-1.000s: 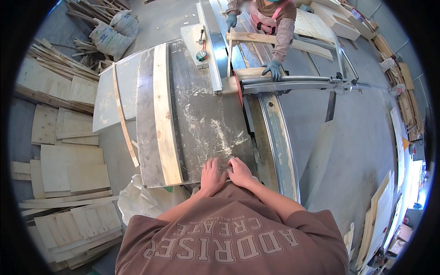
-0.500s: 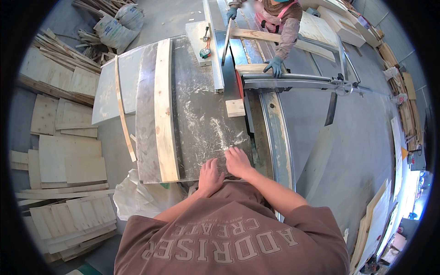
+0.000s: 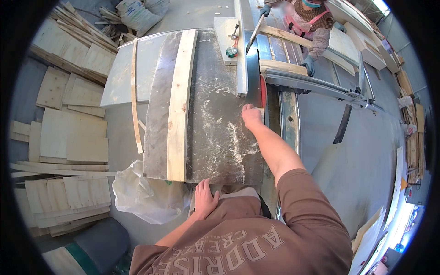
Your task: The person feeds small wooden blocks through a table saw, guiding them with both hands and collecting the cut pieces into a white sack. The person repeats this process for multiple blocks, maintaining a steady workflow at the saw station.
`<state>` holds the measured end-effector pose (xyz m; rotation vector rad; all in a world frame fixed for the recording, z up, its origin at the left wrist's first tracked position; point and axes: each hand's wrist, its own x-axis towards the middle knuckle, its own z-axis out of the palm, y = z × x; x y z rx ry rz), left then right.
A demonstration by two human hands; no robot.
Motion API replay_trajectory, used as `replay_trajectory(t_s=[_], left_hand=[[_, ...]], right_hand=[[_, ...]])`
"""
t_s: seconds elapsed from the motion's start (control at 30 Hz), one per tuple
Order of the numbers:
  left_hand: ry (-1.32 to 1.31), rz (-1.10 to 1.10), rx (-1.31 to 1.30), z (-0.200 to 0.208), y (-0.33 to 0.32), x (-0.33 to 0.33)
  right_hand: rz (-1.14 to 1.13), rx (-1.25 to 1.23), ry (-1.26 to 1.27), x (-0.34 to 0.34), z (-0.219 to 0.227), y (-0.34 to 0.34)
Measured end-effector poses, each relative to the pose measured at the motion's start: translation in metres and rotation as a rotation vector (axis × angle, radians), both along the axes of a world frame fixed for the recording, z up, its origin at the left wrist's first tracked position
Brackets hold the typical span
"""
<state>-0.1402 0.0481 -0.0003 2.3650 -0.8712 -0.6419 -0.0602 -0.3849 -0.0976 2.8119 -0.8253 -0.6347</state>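
Note:
My right hand [image 3: 251,116] reaches forward across the dark saw table [image 3: 215,151], its fingers curled at a small wood block [image 3: 262,112]. The hand hides most of that block, which lies beside the red strip [image 3: 263,90] at the blade line. Near the table's front edge rests my left hand [image 3: 206,199], fingers stretched out and holding nothing. A long pale plank [image 3: 180,105] lies lengthwise on the table's left side.
Across the saw, a co-worker's gloved hand [image 3: 309,66] touches a short board [image 3: 284,67]; the other glove [image 3: 265,10] grips a dark stick. A metal fence [image 3: 241,50] stands ahead. Stacked boards [image 3: 73,133] fill the left; a plastic bag [image 3: 146,195] hangs below the table.
My right hand has moved forward from the table's front to the wood block. My left hand has drawn back to the edge. The view has shifted, moving the scene rightward.

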Motion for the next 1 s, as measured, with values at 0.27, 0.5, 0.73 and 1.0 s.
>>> replay_trajectory(t_s=[0.27,0.5,0.73,1.0], left_hand=[[-0.015,-0.020,-0.097,-0.001,-0.019,0.024],[0.041,-0.024,-0.126,-0.043,-0.064,0.049],[0.138,-0.001,-0.097,-0.090,-0.074,0.047],[0.395,0.001,-0.048,-0.086,-0.094,0.030]], right_hand=[[0.186,0.003,-0.115,-0.038,0.073,0.077],[0.199,0.190,-0.126,-0.096,0.078,0.213],[0.080,0.343,-0.296,-0.139,0.084,0.219],[-0.542,0.788,-0.421,-0.190,0.052,0.218]])
